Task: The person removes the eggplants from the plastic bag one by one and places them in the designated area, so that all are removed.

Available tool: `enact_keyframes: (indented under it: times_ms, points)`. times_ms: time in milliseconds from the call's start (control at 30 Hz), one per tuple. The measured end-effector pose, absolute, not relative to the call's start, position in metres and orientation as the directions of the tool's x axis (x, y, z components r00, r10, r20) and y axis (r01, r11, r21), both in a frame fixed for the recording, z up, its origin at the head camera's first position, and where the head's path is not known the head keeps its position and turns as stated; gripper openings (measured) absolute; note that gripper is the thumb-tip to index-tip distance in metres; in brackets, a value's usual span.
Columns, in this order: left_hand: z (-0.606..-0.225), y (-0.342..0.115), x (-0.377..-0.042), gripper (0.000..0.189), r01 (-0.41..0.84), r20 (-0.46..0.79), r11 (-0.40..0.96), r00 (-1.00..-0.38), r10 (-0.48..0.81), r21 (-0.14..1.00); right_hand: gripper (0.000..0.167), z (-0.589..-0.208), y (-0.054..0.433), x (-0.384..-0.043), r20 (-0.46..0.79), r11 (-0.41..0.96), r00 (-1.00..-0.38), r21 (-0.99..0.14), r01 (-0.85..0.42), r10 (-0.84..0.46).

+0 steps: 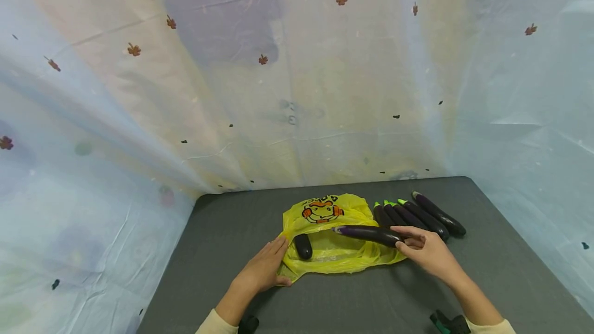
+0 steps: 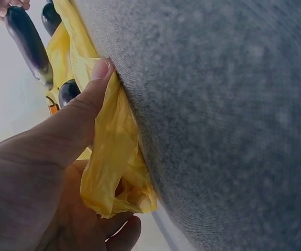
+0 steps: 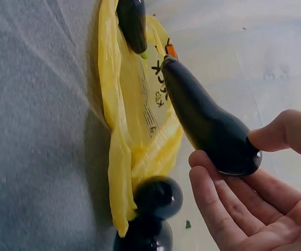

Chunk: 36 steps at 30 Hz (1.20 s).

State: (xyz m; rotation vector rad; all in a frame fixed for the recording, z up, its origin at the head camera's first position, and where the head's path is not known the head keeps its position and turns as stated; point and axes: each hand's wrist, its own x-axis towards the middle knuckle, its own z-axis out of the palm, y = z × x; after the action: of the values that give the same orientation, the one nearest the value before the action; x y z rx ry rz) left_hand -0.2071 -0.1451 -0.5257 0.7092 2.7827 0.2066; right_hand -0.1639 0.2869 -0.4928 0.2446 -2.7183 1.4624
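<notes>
A yellow plastic bag [image 1: 325, 267] with a printed cartoon face lies spread with its mouth toward me. My left hand [image 1: 265, 267] grips the bag's left edge; in the left wrist view the thumb [image 2: 82, 115] lies over the film, with fingers behind it. Inside the bag's mouth, near that hand, rests one eggplant [image 1: 303, 247]. My right hand [image 1: 429, 251] pinches another eggplant [image 3: 208, 120] by its rounded end between thumb and fingertips. This eggplant is held over the bag's opening, its stem end pointing left.
Several eggplants [image 1: 417, 215] lie side by side to the right of the bag, some with green stem ends. They rest on a grey table [image 1: 232, 220]. Pale plastic sheeting [image 1: 297, 92] with leaf prints hangs behind and at both sides.
</notes>
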Motion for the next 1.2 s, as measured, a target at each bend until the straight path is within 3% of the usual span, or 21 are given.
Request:
enact_keyframes:
  times_ms: [1200]
  points:
    - [-0.525,-0.145,-0.206,0.107,0.444,-0.216,0.876,-0.851,0.478,0.19,0.052,-0.49,0.331,-0.16,0.142,0.614,-0.983,-0.789,-0.04,0.118]
